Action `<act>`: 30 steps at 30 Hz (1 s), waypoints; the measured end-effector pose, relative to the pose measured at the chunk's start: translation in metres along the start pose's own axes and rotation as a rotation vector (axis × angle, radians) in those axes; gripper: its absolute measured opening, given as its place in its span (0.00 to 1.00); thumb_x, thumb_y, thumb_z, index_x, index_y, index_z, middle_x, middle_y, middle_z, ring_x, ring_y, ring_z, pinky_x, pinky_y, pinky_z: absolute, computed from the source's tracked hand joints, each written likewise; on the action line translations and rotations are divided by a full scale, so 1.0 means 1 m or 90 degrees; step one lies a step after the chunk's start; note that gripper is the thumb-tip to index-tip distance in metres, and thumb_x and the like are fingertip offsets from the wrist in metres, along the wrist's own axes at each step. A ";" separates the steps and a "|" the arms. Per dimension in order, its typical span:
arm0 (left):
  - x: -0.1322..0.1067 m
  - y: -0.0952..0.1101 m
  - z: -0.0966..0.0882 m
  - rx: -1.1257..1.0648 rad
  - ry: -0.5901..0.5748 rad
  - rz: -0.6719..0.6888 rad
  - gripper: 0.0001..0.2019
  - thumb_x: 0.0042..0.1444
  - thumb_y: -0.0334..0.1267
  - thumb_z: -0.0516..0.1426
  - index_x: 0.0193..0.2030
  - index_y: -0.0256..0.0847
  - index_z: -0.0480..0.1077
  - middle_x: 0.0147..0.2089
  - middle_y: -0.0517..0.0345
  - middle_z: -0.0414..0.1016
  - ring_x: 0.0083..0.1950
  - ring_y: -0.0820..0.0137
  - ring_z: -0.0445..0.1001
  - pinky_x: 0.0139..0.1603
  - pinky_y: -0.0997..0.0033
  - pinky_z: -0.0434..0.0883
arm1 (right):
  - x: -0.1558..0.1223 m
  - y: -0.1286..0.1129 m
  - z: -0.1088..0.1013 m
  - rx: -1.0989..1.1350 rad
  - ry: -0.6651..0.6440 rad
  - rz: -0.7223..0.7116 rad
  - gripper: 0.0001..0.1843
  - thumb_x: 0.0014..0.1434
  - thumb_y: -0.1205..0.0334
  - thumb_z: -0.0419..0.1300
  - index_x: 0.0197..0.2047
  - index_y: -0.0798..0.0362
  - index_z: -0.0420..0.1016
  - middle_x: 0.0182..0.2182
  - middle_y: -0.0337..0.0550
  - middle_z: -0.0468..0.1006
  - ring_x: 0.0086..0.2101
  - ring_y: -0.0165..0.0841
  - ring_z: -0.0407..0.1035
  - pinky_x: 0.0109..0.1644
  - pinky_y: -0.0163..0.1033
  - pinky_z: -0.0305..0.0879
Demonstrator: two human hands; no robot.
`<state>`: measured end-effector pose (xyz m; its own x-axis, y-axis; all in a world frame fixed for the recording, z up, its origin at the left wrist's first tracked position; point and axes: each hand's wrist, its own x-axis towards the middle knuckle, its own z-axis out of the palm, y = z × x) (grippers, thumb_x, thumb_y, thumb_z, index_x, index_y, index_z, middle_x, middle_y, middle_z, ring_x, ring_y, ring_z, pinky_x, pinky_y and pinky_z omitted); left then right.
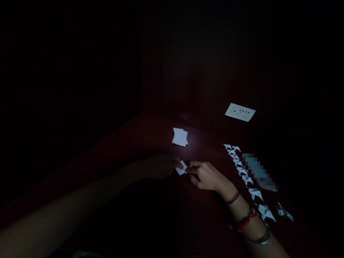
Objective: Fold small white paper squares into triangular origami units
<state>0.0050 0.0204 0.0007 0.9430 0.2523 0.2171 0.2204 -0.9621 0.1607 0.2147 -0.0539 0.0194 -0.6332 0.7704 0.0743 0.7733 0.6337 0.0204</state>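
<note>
A small piece of white paper [180, 168], partly folded, lies on the dark red tabletop between my two hands. From the left, my left hand [162, 166] is closed on the paper's edge, its fingertips at the top left; most of this hand is in shadow. My right hand [205, 175] pinches the paper's right side between bent fingers, and a ring of bracelets circles that wrist. The fingertips cover part of the paper, so its exact folds are hard to make out. Just beyond the hands sits a loose stack of white paper squares [180, 137].
Several folded white paper pieces [244, 176] run in a line along the right. Beside them lie a pixelated bluish object [258, 171] and a small white crumpled-looking item [285, 211]. A white socket plate [240, 112] is on the dark wall behind. Surroundings are very dark.
</note>
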 end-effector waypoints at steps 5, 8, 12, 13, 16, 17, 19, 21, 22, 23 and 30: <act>-0.002 -0.001 0.000 -0.004 -0.001 0.004 0.20 0.52 0.25 0.49 0.51 0.43 0.65 0.49 0.53 0.66 0.45 0.68 0.68 0.47 0.70 0.64 | 0.001 -0.002 -0.005 -0.018 -0.007 -0.013 0.13 0.56 0.65 0.49 0.40 0.54 0.74 0.34 0.42 0.71 0.34 0.30 0.67 0.40 0.34 0.61; -0.002 -0.003 0.001 -0.027 0.010 0.002 0.21 0.51 0.24 0.49 0.51 0.44 0.66 0.49 0.55 0.66 0.45 0.69 0.68 0.46 0.72 0.64 | 0.002 -0.003 -0.007 -0.050 -0.002 -0.018 0.14 0.56 0.64 0.49 0.40 0.55 0.74 0.34 0.43 0.71 0.34 0.32 0.66 0.42 0.36 0.60; 0.000 -0.004 0.000 -0.051 0.018 0.014 0.22 0.51 0.23 0.49 0.51 0.47 0.65 0.49 0.58 0.66 0.46 0.70 0.67 0.47 0.72 0.63 | 0.003 -0.003 -0.005 -0.063 0.001 -0.025 0.14 0.56 0.65 0.49 0.40 0.56 0.73 0.34 0.45 0.72 0.34 0.32 0.66 0.43 0.37 0.60; 0.000 -0.004 0.000 -0.053 0.015 0.013 0.22 0.51 0.23 0.49 0.52 0.47 0.65 0.49 0.58 0.67 0.46 0.70 0.67 0.47 0.72 0.63 | 0.003 -0.003 -0.004 -0.062 0.001 -0.024 0.14 0.56 0.65 0.50 0.40 0.56 0.73 0.34 0.45 0.72 0.33 0.32 0.66 0.42 0.36 0.60; 0.001 -0.005 0.001 -0.059 0.017 0.013 0.22 0.51 0.24 0.49 0.51 0.47 0.65 0.49 0.58 0.67 0.47 0.69 0.67 0.48 0.72 0.63 | 0.003 -0.004 -0.002 -0.055 -0.004 -0.016 0.13 0.55 0.65 0.50 0.40 0.56 0.73 0.36 0.45 0.72 0.33 0.32 0.67 0.40 0.35 0.61; 0.001 -0.006 0.002 -0.065 0.022 0.015 0.22 0.51 0.24 0.49 0.51 0.46 0.65 0.49 0.58 0.66 0.48 0.69 0.66 0.49 0.71 0.62 | 0.003 -0.004 -0.001 -0.051 -0.007 -0.015 0.13 0.55 0.65 0.50 0.39 0.56 0.73 0.36 0.45 0.72 0.33 0.31 0.67 0.39 0.35 0.61; 0.001 -0.008 0.005 -0.078 0.032 0.018 0.20 0.51 0.24 0.49 0.50 0.45 0.66 0.50 0.58 0.66 0.49 0.69 0.66 0.51 0.71 0.62 | 0.003 -0.004 -0.001 -0.035 -0.011 -0.014 0.13 0.55 0.65 0.50 0.39 0.56 0.74 0.37 0.45 0.73 0.34 0.31 0.67 0.39 0.34 0.61; 0.000 -0.011 0.007 -0.085 0.041 0.020 0.20 0.52 0.24 0.49 0.50 0.44 0.66 0.51 0.57 0.65 0.50 0.69 0.65 0.52 0.71 0.61 | 0.002 -0.003 -0.001 -0.015 -0.009 -0.012 0.12 0.55 0.65 0.50 0.39 0.56 0.74 0.37 0.45 0.73 0.34 0.31 0.67 0.40 0.34 0.60; 0.000 -0.012 0.008 -0.087 0.044 0.020 0.19 0.52 0.24 0.49 0.50 0.44 0.66 0.52 0.57 0.65 0.50 0.69 0.65 0.52 0.70 0.61 | 0.001 -0.003 -0.001 -0.007 -0.009 -0.010 0.12 0.55 0.65 0.51 0.38 0.56 0.74 0.36 0.44 0.73 0.34 0.31 0.67 0.40 0.34 0.60; 0.000 -0.013 0.009 -0.088 0.045 0.021 0.20 0.52 0.24 0.48 0.50 0.44 0.66 0.52 0.56 0.65 0.50 0.69 0.65 0.52 0.70 0.61 | 0.001 -0.002 -0.001 0.001 -0.009 -0.009 0.12 0.55 0.65 0.51 0.37 0.56 0.74 0.35 0.44 0.73 0.34 0.31 0.67 0.39 0.34 0.60; -0.002 -0.011 0.008 -0.079 0.043 0.012 0.19 0.53 0.25 0.49 0.50 0.44 0.66 0.52 0.56 0.65 0.51 0.69 0.65 0.52 0.68 0.61 | -0.001 0.002 0.007 0.042 0.044 0.006 0.12 0.56 0.67 0.50 0.39 0.55 0.73 0.36 0.44 0.72 0.34 0.29 0.67 0.40 0.33 0.60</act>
<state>0.0030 0.0299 -0.0096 0.9266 0.2447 0.2854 0.1664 -0.9477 0.2723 0.2164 -0.0527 0.0120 -0.6209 0.7709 0.1422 0.7739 0.6317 -0.0455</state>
